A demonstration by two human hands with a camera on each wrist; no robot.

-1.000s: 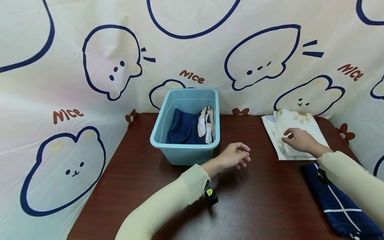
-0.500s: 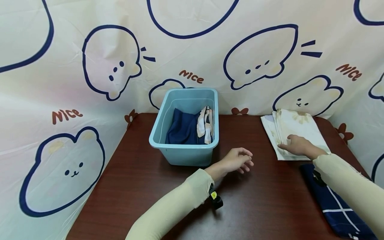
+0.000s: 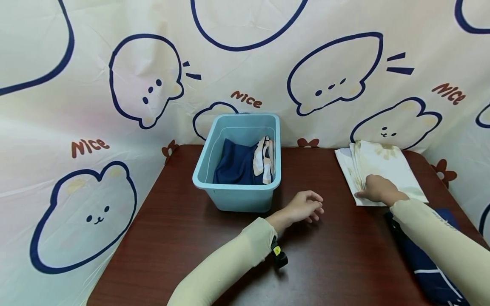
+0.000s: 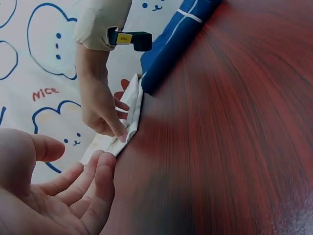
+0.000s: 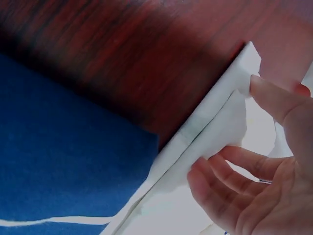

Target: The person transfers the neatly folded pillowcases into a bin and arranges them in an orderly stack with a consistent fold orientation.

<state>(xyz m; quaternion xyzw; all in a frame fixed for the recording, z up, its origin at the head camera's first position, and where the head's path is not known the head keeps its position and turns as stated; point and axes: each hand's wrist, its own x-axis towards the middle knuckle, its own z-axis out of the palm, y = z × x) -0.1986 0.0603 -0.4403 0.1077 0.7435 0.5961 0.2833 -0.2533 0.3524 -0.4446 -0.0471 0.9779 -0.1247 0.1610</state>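
A folded white cloth [image 3: 398, 170] with a pale flower print lies at the back right. My right hand [image 3: 377, 189] touches its near left part, thumb toward the edge. In the right wrist view, the thumb of that hand [image 5: 264, 171] meets the white cloth [image 5: 181, 152] near a corner, while the other fingers bend onto its upper layer, well apart from the thumb. My left hand [image 3: 302, 207] hovers over the table right of the blue bin, fingers loosely bent around nothing. Seen in the left wrist view, the left hand [image 4: 68, 191] is likewise relaxed, palm showing.
The light blue bin [image 3: 237, 197] holds dark blue cloth [image 3: 235, 163] and a peach-and-navy patterned cloth [image 3: 262, 159]. A folded navy cloth with white lines [image 3: 432, 276] lies under my right forearm. Behind the brown table [image 3: 172, 242] hangs a printed curtain [image 3: 245, 72].
My right hand has come down and slightly nearer to me, from above the white cloth onto its near part. The left hand has shifted a little right and nearer.
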